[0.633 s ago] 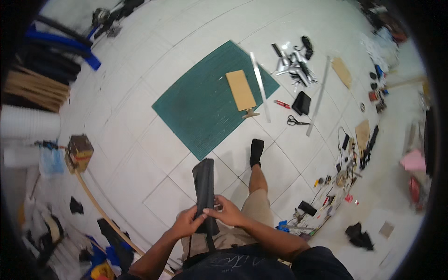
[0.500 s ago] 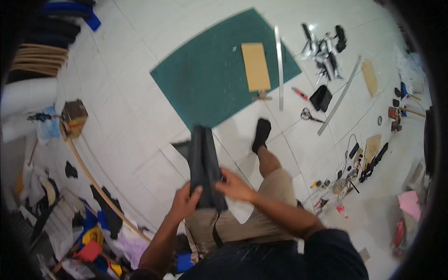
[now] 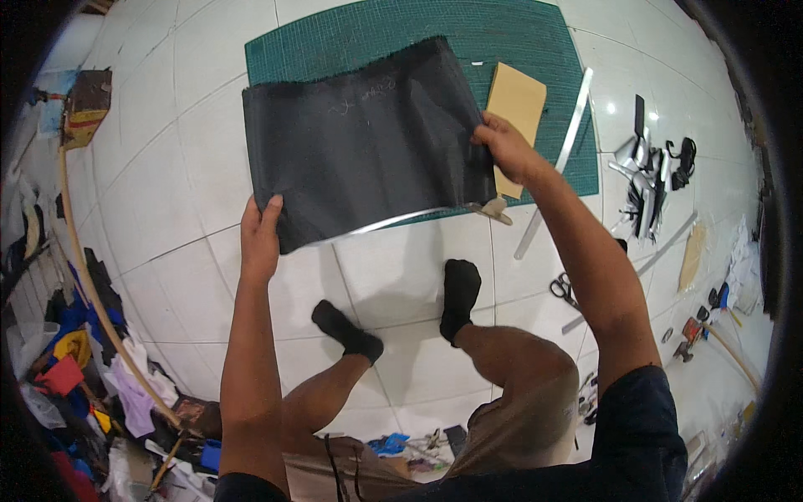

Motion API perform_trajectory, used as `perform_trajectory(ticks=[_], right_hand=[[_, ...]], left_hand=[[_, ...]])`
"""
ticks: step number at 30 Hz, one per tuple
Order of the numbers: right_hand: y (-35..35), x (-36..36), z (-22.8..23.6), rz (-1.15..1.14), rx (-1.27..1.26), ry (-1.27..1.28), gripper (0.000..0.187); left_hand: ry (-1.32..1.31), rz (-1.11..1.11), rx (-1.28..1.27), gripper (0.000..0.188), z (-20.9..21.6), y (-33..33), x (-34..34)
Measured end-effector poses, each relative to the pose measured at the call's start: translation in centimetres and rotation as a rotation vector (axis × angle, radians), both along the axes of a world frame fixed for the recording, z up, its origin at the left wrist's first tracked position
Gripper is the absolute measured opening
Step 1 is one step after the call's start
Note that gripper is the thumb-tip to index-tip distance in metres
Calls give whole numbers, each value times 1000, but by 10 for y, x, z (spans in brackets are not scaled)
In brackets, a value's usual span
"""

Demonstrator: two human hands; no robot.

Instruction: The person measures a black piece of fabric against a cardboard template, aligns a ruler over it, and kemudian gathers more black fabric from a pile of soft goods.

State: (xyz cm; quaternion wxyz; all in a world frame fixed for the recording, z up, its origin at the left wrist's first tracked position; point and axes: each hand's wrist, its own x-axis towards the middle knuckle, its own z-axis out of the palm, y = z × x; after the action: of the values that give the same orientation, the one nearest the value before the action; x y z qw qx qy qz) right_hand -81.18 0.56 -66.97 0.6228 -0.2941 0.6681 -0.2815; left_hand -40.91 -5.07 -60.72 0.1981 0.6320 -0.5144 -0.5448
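A wide sheet of black fabric (image 3: 368, 151) is spread between my two hands, its far edge frayed and faint light handwriting near that edge. Its near edge shows a thin pale strip. My left hand (image 3: 263, 230) pinches the near left corner, thumb on top. My right hand (image 3: 506, 146) grips the right side, thumb on top and fingers partly hidden. Beneath and beyond the fabric lies a green cutting mat (image 3: 544, 38), partly covered by it. Just beside my right hand, a tan rectangular board (image 3: 520, 96) rests on the mat.
A metal ruler (image 3: 577, 117) crosses the mat's right side. Black-handled scissors (image 3: 563, 289) and a heap of silver and black pieces (image 3: 648, 171) lie on the tiled floor to the right. At left are a worn box (image 3: 88, 109), a long curved wooden strip (image 3: 92, 284) and piled scraps.
The black fabric was narrow and folded near my lap. It is now opened wide and held farther forward over the mat, with my hands farther apart.
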Motion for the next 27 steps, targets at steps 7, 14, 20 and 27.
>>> perform_trajectory(ticks=[7, 14, 20, 27], right_hand=[[-36, -20, -127, 27, -66, 2, 49], [-54, -31, -126, 272, -349, 1019, 77], [-60, -31, -141, 322, -283, 942, 81], [-68, -15, -147, 317, -296, 829, 76]], left_hand=[[278, 159, 136, 51, -181, 20, -3], [187, 114, 183, 69, -211, 18, 2], [93, 115, 176, 69, -200, -14, -19], [-109, 201, 20, 67, -214, -4, -32]])
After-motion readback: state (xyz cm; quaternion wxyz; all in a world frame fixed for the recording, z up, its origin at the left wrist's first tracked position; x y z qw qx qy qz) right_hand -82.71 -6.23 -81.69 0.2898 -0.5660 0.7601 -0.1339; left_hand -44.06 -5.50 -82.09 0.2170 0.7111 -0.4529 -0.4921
